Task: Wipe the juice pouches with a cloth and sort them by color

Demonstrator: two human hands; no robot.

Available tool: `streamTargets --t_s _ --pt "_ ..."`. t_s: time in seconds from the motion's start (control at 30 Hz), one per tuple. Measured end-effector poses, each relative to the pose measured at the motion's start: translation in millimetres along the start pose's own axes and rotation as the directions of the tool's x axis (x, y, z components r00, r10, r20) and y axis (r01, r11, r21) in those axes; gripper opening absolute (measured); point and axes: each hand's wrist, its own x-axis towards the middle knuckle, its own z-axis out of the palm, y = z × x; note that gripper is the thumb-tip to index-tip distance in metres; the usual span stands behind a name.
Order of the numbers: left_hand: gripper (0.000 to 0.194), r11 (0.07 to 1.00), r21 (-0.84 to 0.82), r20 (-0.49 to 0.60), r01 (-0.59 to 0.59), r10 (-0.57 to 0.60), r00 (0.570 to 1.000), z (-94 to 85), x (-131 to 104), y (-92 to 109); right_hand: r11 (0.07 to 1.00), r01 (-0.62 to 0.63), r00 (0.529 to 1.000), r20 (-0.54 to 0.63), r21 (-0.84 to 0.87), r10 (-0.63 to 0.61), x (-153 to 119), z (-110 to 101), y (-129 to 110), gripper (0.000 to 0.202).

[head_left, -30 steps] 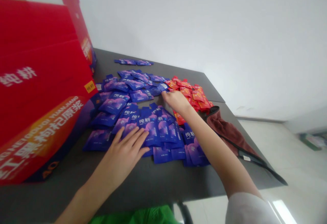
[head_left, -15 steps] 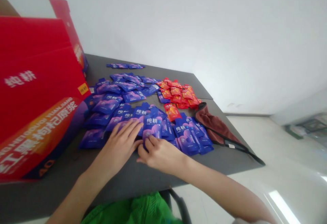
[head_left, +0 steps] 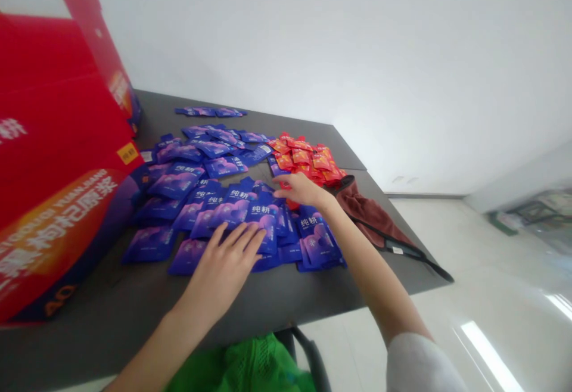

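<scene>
My left hand (head_left: 232,264) lies with fingers outstretched on the near edge of a spread of purple-blue drink pouches (head_left: 230,204). My right hand (head_left: 301,189) reaches over the pile, its thumb and forefinger apart, beside the red pouches (head_left: 308,156). It partly covers one red pouch beneath it, and nothing shows between its fingers. A second cluster of blue pouches (head_left: 319,237) overlaps below my right forearm. More blue pouches (head_left: 218,142) lie heaped farther back.
A large red printed box (head_left: 53,171) fills the left side, its flap standing up. Two blue pouches (head_left: 210,112) lie at the table's back. A brown cloth (head_left: 370,216) with a dark strap rests by the right edge of the grey table (head_left: 250,294). A white wall (head_left: 357,52) stands behind.
My right hand has left the front blue pouches and moved up and right to the red ones. My left hand has stayed on the blue pouches. The view has shifted slightly.
</scene>
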Motion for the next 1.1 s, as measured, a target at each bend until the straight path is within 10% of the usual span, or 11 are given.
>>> streamTargets --t_s 0.27,0.73,1.1 --pt "0.035 1.000 0.022 -0.051 0.003 -0.002 0.999 2.0 -0.7 -5.4 0.999 -0.025 0.989 0.143 -0.044 0.031 57.9 0.2 -1.4 0.037" --pt "0.042 0.999 -0.053 -0.043 -0.007 0.005 0.999 2.1 -3.6 -5.7 0.981 -0.171 0.984 0.068 0.090 0.166 55.8 10.7 -10.1 0.054" --pt "0.054 0.991 -0.096 0.112 0.097 -0.086 0.990 0.4 12.3 -83.1 0.879 -0.194 0.963 -0.089 0.436 0.256 -0.3 -45.5 2.8 0.037"
